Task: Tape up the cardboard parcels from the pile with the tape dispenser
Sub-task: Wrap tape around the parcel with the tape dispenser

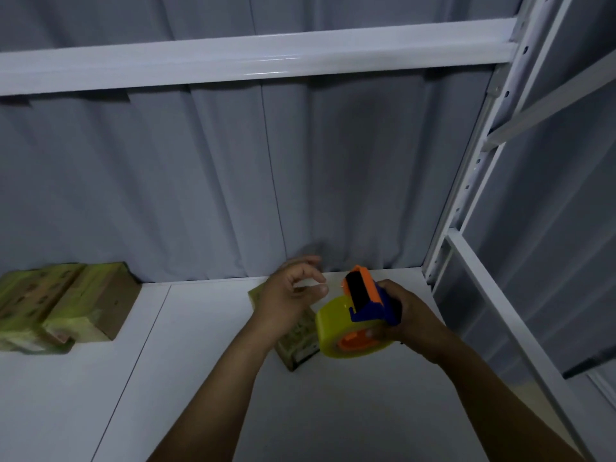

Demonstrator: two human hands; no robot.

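Head cam, only view there is. The right hand [411,316] is clenched around the blue handle of the tape dispenser [358,316]. Fingers wrap the grip and the thumb sits low by the orange hub. The yellow roll hangs at about 8 o'clock from that hand, and the orange-and-black roller end points up toward 11 o'clock. The dispenser is held up off the shelf, not resting on anything.

The left hand [288,291] hovers at roughly 9 o'clock from the dispenser, just beside it, fingers loosely curled. Thumb and fingertips sit close together right by the roller end. Honestly can't tell whether they're pinching a tape end or nothing at all.

One cardboard parcel [296,341] lies on the white shelf board [200,378], under the left wrist, at 7 o'clock from the roll.

The pile of parcels [63,305] sits well apart at 9 o'clock in frame, against the grey backing [216,178]. A white shelf beam [253,58] runs across at 12 o'clock.
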